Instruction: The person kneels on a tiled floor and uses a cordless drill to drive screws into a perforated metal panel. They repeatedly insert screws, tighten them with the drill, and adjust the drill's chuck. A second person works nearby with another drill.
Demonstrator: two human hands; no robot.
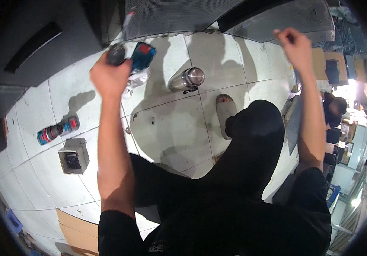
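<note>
My left hand (110,76) is closed round a cordless power tool (116,54); its dark rounded end shows above my fingers. A teal block with a red patch (143,56) shows just beside the thumb; whether it is joined to the tool I cannot tell. My right hand (295,46) is raised near the front edge of a dark metal panel (277,21). Its fingers are curled and slightly blurred, and anything between them is too small to make out. Below the left hand, a crumpled clear plastic bag (137,80) lies on the floor.
A steel flask (187,80) is on the tiled floor (170,128) between my hands. To the left lie a teal and red power tool (58,129) and a small open grey box (73,157). Cardboard (79,230) lies lower left. Another person (333,109) is at the right.
</note>
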